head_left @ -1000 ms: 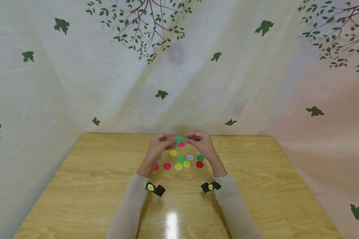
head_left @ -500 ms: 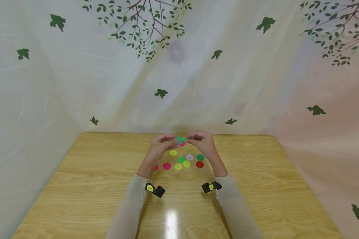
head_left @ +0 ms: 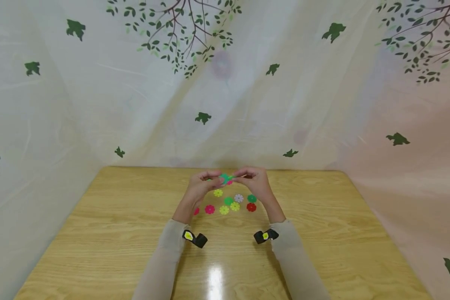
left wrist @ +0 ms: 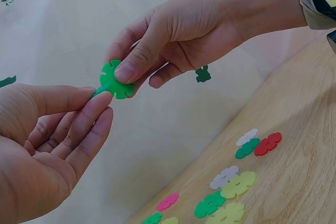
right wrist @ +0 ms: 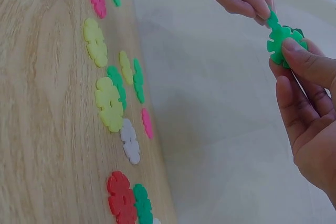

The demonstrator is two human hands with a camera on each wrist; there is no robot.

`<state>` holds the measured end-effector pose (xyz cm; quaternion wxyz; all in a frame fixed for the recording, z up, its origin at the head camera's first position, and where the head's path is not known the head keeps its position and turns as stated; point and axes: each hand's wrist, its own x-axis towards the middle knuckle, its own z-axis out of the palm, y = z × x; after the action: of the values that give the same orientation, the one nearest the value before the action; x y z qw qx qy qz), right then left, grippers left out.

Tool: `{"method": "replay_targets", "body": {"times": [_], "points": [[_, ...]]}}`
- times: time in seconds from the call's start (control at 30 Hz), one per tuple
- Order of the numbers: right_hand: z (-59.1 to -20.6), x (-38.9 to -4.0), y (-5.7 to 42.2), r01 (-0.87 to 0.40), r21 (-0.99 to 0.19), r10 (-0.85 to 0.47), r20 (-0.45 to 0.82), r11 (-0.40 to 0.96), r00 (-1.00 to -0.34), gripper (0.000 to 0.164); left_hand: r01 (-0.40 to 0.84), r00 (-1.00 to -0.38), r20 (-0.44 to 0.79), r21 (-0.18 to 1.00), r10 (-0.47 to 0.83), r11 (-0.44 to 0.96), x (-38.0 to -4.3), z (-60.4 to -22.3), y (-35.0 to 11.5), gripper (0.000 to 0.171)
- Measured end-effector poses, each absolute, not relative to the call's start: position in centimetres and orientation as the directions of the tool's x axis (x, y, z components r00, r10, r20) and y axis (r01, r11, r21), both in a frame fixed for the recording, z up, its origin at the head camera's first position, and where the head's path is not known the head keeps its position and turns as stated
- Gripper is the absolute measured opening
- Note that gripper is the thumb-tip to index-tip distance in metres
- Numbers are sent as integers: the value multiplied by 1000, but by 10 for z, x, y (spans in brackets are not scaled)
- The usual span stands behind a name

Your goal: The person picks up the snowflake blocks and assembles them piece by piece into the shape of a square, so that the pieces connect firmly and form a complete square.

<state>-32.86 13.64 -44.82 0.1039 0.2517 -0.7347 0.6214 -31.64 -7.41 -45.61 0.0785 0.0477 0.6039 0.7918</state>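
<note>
In the head view both hands are raised above the far part of the table. My left hand (head_left: 199, 188) pinches a teal-green flower-shaped plastic disc (head_left: 224, 179) between thumb and fingers. Opposite it, my right hand (head_left: 256, 182) holds a bright green notched disc (left wrist: 110, 80), thumb flat on its face in the left wrist view. The two discs meet at their rims, roughly crosswise; how deep the notches engage cannot be made out. From the right wrist view, the left fingers (right wrist: 257, 4) grip the teal disc's far end.
Loose flower discs lie flat on the wooden table (head_left: 135, 250) below the hands: yellow (head_left: 224, 210), pink (head_left: 209, 209), red (head_left: 251, 207), white (head_left: 238, 198) and green ones. A printed cloth (head_left: 157, 104) hangs behind the table's far edge.
The teal disc has turned a little, and the bright green one now shows more edge-on in the head view. Both hands stay almost in place, still gripping their discs.
</note>
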Motion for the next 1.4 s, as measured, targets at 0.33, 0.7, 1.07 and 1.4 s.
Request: {"method": "replay_targets", "body": {"times": [0.33, 0.7, 1.07, 1.4], "points": [[-451, -325, 142, -498, -859, -234, 463, 118, -855, 8, -89, -986, -36, 941, 165, -325, -312, -461, -64, 38], [-444, -322, 133, -472, -862, -163, 447, 183, -880, 8, -93, -990, -48, 933, 135, -348, -311, -458, -59, 34], [-446, -320, 140, -472, -861, -277, 415, 189, -867, 10, -95, -968, -32, 965, 249, -246, -310, -457, -69, 42], [-440, -321, 138, -449, -851, -329, 356, 273, -875, 12, -109, -953, -63, 984, 297, -139, -313, -457, -77, 39]]}}
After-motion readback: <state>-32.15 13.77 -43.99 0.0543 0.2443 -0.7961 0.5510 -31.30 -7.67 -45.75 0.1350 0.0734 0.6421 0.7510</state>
